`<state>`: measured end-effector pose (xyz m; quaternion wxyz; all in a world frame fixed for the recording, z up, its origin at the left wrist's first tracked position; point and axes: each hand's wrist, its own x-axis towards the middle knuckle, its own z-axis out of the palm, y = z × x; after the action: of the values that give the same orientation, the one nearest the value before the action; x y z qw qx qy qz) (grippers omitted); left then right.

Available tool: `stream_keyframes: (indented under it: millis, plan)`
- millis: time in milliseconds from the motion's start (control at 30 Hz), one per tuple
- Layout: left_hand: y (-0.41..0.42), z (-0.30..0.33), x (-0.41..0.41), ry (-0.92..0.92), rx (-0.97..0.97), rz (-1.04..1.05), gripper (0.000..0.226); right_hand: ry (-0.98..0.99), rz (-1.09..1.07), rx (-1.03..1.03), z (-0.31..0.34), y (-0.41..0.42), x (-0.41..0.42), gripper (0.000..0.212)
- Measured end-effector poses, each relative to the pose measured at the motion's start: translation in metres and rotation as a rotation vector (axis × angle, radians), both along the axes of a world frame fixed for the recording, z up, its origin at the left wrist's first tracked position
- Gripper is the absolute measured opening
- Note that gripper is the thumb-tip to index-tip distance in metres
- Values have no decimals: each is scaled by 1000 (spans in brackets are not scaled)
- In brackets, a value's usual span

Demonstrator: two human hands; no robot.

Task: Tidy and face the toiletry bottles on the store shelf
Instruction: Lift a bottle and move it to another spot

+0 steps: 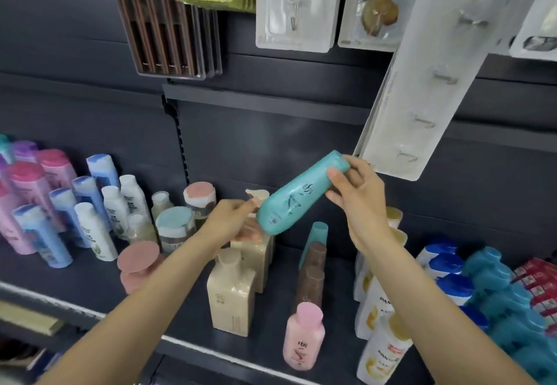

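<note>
Two hands are up in front of the shelf (271,351), and I see both of them on one teal bottle (297,196). My right hand (358,195) grips its upper end, thumb on the front side and fingers curled behind. My left hand (232,219) holds the lower, wider end with curled fingers. The bottle is in the air above the shelf, tilted, with the narrow end up to the right and the printed side turned to me.

Under the bottle stand beige bottles (230,294) in a row from front to back, and the left hand is just over the middle one. Just right of them is a row with a pink bottle (303,336) in front, brown bottles (310,282) behind it, and another teal one (315,241) at the back, leaning. Further right are white and yellow bottles (379,342), then blue-capped ones (446,276) and teal ones (506,303).

On the left side I see jars (174,231) with round lids, a pink jar (137,267) near the front edge, then white bottles (96,234), blue bottles (45,237) and pink ones (27,201). Above hang packs of hooks (422,77).
</note>
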<state>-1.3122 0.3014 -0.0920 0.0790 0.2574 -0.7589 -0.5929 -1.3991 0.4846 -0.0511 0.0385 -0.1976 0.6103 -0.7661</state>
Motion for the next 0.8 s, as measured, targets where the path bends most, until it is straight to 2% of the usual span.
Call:
stream_keyframes:
  millis: [67,100,200,300,367,500,667,800]
  plan:
    - [-14,-2,-12,66,-239,-30,10,152,-47,86,-2,-9,-6,21]
    - [-21,-4,-19,92,-377,-54,10,226,-68,146,-4,-13,-10,22]
    - [-37,-11,-35,90,-726,-192,25,353,-115,362,-13,-24,-23,26]
    - [-48,-18,-47,25,-940,-339,38,407,-114,492,-25,-31,-36,28]
    - [-55,-22,-53,4,-984,-397,46,437,-109,542,-33,-34,-47,26]
    - [-64,-30,-59,-24,-943,-494,55,428,-107,635,-47,-35,-68,22]
    - [-71,-34,-62,-104,-899,-553,57,337,-55,790,-71,-36,-92,21]
    - [-75,-36,-63,-99,-875,-556,58,255,-47,897,-87,-37,-106,23]
